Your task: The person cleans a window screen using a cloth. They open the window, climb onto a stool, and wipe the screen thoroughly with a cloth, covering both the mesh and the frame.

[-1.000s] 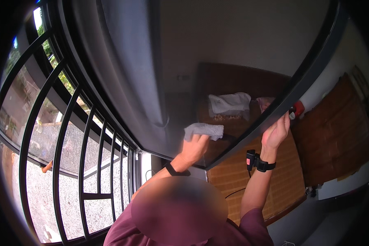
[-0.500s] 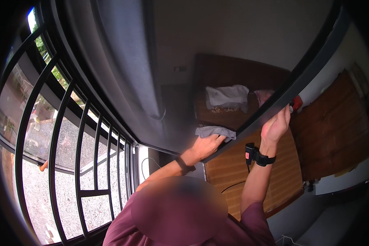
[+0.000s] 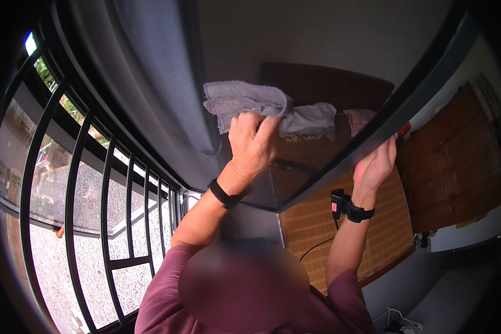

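Grey terry cloth (image 3: pixel 245 103) is what your left hand (image 3: pixel 254 146) holds: one soft rag with a rough, loopy surface, crumpled into folds. Your fingers are curled over its lower edge and press it flat against the glass pane (image 3: pixel 317 67), so the hand is narrow, closed on the cloth. The rag sits high on the pane, a little left of its middle, above your knuckles.

The glass is smooth and shiny and it reflects the room, so you see in it a brown wooden shape and a pale bundle just beside the rag. One dark frame bar (image 3: pixel 373 139), straight and metallic, runs slanted along the right edge of the pane. Your right hand (image 3: pixel 376 164) grips this bar from below, the fingers wrapped around its edge, so this hand is also closed, on the frame. Something small and red (image 3: pixel 403 129) shows just above this hand, but what it is I cannot tell.

You wear two black wrist straps, one on each arm; the right one (image 3: pixel 350 209) carries a small black device with a cable hanging.

On your left stands a black metal grille (image 3: pixel 72 211) with many thin bars, and behind it rough gravel ground. Under your right arm lies a woven mat (image 3: pixel 323 234), tan, with fine square pattern.
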`<act>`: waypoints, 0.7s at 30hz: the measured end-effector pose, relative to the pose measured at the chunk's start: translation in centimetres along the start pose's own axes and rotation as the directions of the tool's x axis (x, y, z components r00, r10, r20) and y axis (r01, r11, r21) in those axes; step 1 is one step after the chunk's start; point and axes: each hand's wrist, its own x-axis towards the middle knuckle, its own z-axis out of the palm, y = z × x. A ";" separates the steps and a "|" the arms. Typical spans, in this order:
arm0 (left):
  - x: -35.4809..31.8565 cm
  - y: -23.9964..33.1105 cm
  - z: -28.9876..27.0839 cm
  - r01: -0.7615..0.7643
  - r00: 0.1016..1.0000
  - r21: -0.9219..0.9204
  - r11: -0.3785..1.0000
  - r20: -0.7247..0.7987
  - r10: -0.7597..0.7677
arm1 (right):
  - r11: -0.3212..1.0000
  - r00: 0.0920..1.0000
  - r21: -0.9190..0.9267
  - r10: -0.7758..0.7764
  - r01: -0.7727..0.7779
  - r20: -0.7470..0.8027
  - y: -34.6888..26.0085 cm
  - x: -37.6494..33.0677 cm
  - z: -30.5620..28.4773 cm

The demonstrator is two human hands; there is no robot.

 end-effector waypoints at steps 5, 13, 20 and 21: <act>-13.9 3.3 4.4 0.163 0.737 -0.185 0.969 0.676 0.004 | 1.000 1.000 0.023 0.012 -0.012 0.023 0.2 1.0 -0.2; -3.0 2.8 -3.8 0.207 0.786 -0.360 0.910 0.615 0.065 | 0.999 1.000 0.038 -0.011 0.011 -0.023 -0.1 0.3 0.5; 8.6 1.2 -2.9 -0.221 0.931 0.051 0.974 -0.286 0.227 | 0.998 0.999 0.064 -0.020 0.017 0.045 -0.5 0.3 0.8; 8.4 1.0 -1.7 -0.232 0.942 0.085 0.969 -0.229 0.245 | 0.998 0.998 0.065 -0.010 0.006 0.056 -0.5 0.3 1.0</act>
